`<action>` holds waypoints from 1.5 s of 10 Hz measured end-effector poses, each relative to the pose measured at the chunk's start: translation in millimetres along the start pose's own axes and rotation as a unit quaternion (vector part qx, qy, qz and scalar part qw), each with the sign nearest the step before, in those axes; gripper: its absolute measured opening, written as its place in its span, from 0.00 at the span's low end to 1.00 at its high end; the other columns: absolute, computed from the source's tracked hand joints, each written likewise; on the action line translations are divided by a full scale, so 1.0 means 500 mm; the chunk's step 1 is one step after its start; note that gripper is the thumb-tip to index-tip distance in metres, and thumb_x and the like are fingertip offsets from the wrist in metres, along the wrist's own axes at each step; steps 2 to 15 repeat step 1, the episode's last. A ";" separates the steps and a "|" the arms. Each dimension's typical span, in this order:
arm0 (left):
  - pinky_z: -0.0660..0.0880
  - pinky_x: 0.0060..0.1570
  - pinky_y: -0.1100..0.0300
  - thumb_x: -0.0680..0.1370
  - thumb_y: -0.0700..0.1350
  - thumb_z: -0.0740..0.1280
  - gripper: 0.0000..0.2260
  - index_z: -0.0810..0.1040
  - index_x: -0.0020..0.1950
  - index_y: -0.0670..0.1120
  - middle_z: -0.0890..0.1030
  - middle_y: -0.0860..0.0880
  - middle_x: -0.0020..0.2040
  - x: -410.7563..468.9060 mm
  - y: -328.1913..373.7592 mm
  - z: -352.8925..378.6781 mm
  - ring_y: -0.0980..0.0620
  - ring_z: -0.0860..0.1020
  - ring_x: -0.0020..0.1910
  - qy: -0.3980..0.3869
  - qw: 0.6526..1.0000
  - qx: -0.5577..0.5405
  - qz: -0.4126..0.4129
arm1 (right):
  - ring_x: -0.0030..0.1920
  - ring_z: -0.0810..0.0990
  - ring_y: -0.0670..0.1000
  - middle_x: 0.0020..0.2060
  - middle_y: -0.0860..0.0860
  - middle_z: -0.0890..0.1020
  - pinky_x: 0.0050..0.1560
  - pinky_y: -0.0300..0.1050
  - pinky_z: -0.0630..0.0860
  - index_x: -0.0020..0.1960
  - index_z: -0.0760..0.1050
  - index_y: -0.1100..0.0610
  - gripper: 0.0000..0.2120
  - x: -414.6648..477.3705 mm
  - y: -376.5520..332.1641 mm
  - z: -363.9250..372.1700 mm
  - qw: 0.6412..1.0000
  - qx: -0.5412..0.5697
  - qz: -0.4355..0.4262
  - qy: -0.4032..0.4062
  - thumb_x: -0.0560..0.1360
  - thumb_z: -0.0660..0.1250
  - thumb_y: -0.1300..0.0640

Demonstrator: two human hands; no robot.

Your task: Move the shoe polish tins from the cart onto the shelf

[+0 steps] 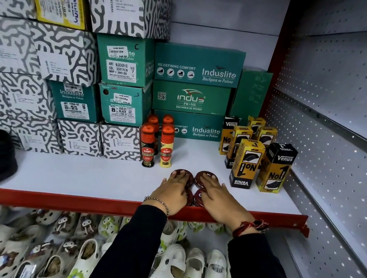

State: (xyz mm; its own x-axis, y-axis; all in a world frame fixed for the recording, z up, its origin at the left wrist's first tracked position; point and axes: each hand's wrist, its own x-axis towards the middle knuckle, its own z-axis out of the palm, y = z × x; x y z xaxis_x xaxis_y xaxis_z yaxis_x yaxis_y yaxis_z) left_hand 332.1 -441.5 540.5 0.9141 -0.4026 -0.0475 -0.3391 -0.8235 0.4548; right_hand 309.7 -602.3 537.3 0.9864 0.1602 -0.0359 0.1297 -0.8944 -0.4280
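We've got both hands, left (173,191) and right (217,196), flat and open on the tins (203,176) near the Kiwi bottles (156,145): light, rigid, slick lids, so pinch the rims.

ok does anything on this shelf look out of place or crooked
Mostly tidy. The front yellow boxes stand upside down, their print inverted. The polish tins lie flat in a neat cluster under the left hand and right hand.

Bare shelf (70,176) lies left of the tins (204,177), bottles (156,145) behind, cartons (259,165) right.
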 end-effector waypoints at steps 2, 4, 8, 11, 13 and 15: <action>0.43 0.79 0.49 0.82 0.42 0.54 0.27 0.53 0.81 0.46 0.51 0.48 0.83 -0.007 0.000 -0.009 0.48 0.46 0.82 0.038 0.999 -0.001 0.007 | 0.81 0.46 0.51 0.81 0.51 0.52 0.79 0.50 0.43 0.80 0.52 0.56 0.28 -0.008 -0.003 -0.013 0.999 0.021 -0.002 0.034 0.81 0.52 0.57; 0.43 0.79 0.49 0.82 0.42 0.54 0.27 0.53 0.81 0.46 0.51 0.48 0.83 -0.007 0.000 -0.009 0.48 0.46 0.82 0.038 0.999 -0.001 0.007 | 0.81 0.46 0.51 0.81 0.51 0.52 0.79 0.50 0.43 0.80 0.52 0.56 0.28 -0.008 -0.003 -0.013 0.999 0.021 -0.002 0.034 0.81 0.52 0.57; 0.43 0.79 0.49 0.82 0.42 0.54 0.27 0.53 0.81 0.46 0.51 0.48 0.83 -0.007 0.000 -0.009 0.48 0.46 0.82 0.038 0.999 -0.001 0.007 | 0.81 0.46 0.51 0.81 0.51 0.52 0.79 0.50 0.43 0.80 0.52 0.56 0.28 -0.008 -0.003 -0.013 0.999 0.021 -0.002 0.034 0.81 0.52 0.57; 0.43 0.79 0.49 0.82 0.42 0.54 0.27 0.53 0.81 0.46 0.51 0.48 0.83 -0.007 0.000 -0.009 0.48 0.46 0.82 0.038 0.999 -0.001 0.007 | 0.81 0.46 0.51 0.81 0.51 0.52 0.79 0.50 0.43 0.80 0.52 0.56 0.28 -0.008 -0.003 -0.013 0.999 0.021 -0.002 0.034 0.81 0.52 0.57; 0.43 0.79 0.49 0.82 0.42 0.54 0.27 0.53 0.81 0.46 0.51 0.48 0.83 -0.007 0.000 -0.009 0.48 0.46 0.82 0.038 0.999 -0.001 0.007 | 0.81 0.46 0.51 0.81 0.51 0.52 0.79 0.50 0.43 0.80 0.52 0.56 0.28 -0.008 -0.003 -0.013 0.999 0.021 -0.002 0.034 0.81 0.52 0.57; 0.43 0.79 0.49 0.82 0.42 0.54 0.27 0.53 0.81 0.46 0.51 0.48 0.83 -0.007 0.000 -0.009 0.48 0.46 0.82 0.038 0.999 -0.001 0.007 | 0.81 0.46 0.51 0.81 0.51 0.52 0.79 0.50 0.43 0.80 0.52 0.56 0.28 -0.008 -0.003 -0.013 0.999 0.021 -0.002 0.034 0.81 0.52 0.57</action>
